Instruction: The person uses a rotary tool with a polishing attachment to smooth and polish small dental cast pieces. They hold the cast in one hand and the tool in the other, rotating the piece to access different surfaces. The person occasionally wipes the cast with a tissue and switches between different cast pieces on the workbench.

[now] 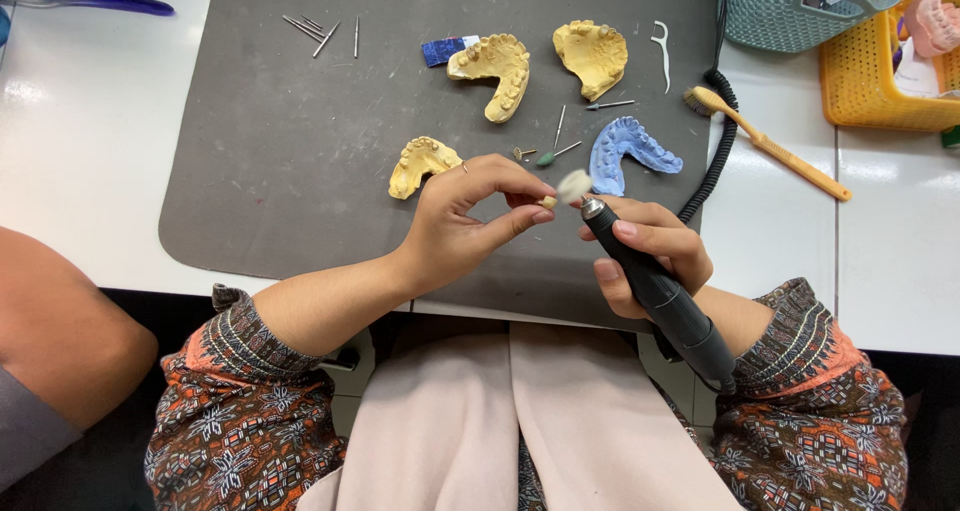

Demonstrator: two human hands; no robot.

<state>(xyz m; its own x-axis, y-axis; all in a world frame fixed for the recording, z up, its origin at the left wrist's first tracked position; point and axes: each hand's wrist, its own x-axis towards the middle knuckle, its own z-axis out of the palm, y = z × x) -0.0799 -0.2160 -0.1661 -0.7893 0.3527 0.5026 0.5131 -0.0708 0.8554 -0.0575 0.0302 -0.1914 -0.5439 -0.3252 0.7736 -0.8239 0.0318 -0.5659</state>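
The left hand (455, 226) pinches a small tooth-coloured piece (548, 202) at its fingertips, holding it up to the blurred white polishing wheel (575, 185) of the black handpiece (655, 286), which the right hand (650, 251) grips like a pen above the grey mat (280, 161), plaster casts (493, 69) beyond.

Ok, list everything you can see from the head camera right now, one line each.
Mat: 1, dark grey, on the white table.
Yellow dental casts: 3, on the mat.
Blue dental cast: 1, mat's right side.
Loose burs: several, metal, mat's top left; a few more mid-mat.
Floss pick: 1, white, mat's top right.
Brush: 1, orange handle, right of the mat.
Baskets: teal and yellow, top right.
Coiled cable: 1, black, mat's right edge.
Another person's arm: left edge.
Left hand: pinches a small tooth-coloured piece.
Right hand: holds a black rotary handpiece, white felt tip.
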